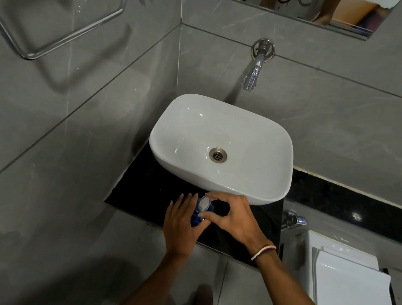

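Observation:
A small blue bottle (196, 219) with a clear flip cap (203, 204) stands on the black counter (143, 191) just in front of the white basin (222, 144). My left hand (182, 226) wraps the bottle's left side, with its fingers straight along it. My right hand (232, 217) pinches the cap between forefinger and thumb; the cap looks tipped up. Most of the bottle is hidden behind my hands.
A chrome tap (254, 69) juts from the grey tiled wall above the basin. A towel bar (59, 33) hangs on the left wall, a mirror (305, 8) sits at the top. A white toilet cistern (344, 276) and a small chrome valve (295, 220) are at the right.

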`<state>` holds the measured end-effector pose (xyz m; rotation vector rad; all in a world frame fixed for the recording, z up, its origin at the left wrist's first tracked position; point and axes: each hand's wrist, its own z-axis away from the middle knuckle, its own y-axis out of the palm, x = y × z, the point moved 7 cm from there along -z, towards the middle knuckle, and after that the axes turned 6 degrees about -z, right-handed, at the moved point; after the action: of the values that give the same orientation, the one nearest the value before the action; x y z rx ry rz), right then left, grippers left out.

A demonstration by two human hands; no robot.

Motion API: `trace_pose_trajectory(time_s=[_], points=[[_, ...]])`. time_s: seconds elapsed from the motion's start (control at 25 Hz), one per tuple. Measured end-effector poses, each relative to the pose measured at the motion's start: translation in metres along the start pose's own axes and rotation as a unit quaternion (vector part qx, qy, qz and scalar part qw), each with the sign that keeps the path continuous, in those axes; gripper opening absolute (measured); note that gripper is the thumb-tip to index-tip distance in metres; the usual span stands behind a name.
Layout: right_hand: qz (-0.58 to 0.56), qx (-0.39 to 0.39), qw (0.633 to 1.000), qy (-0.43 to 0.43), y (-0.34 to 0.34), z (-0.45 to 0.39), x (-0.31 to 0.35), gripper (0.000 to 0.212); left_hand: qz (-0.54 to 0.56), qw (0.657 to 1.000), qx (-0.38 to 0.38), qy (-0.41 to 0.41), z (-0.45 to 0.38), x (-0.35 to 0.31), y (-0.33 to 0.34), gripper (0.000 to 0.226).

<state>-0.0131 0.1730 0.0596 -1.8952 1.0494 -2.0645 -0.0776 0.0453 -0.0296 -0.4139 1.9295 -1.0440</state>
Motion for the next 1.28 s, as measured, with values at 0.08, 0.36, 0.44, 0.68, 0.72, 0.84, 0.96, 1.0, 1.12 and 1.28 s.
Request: trace_pose_trajectory(time_s=[0.08,0.36,0.44,0.68,0.72,0.84,0.96,1.0,1.12,1.28], points=[[-0.001,-0.001,1.0,-0.001,0.0,0.001,-0.001,0.054,0.003,1.0,0.001,0.0,0.0,0.0,0.0,0.07],[-0.003,-0.004,1.0,-0.006,0.002,0.0,-0.001,0.043,0.004,1.0,-0.004,0.001,-0.001,0.0,0.0,0.07],[-0.002,-0.002,1.0,-0.009,0.002,0.0,-0.001,0.044,0.005,1.0,-0.006,-0.001,0.0,0.001,0.0,0.07],[0.0,0.001,1.0,-0.008,0.002,0.002,-0.004,0.051,-0.002,1.0,-0.006,0.0,0.0,0.0,0.0,0.071],[-0.007,0.0,1.0,-0.004,0.002,0.003,-0.005,0.053,-0.001,1.0,-0.005,-0.001,0.001,0.0,0.0,0.071],[-0.067,-0.018,0.997,0.027,0.001,0.006,-0.02,0.056,0.008,1.0,-0.002,-0.017,0.001,-0.002,-0.003,0.072],[-0.126,0.004,0.989,0.082,0.006,0.005,-0.04,0.052,0.035,0.999,0.007,-0.039,0.002,-0.005,-0.006,0.08],[-0.132,0.027,0.987,0.092,0.01,0.003,-0.042,0.052,0.05,0.997,0.016,-0.048,0.004,-0.004,-0.006,0.081],[-0.08,0.069,0.992,0.069,0.023,-0.006,-0.039,0.043,0.079,0.992,0.048,-0.087,0.009,0.003,0.0,0.083],[-0.052,0.066,0.996,0.04,0.037,-0.017,-0.036,0.012,0.082,0.986,0.059,-0.135,0.007,0.01,0.003,0.08]])
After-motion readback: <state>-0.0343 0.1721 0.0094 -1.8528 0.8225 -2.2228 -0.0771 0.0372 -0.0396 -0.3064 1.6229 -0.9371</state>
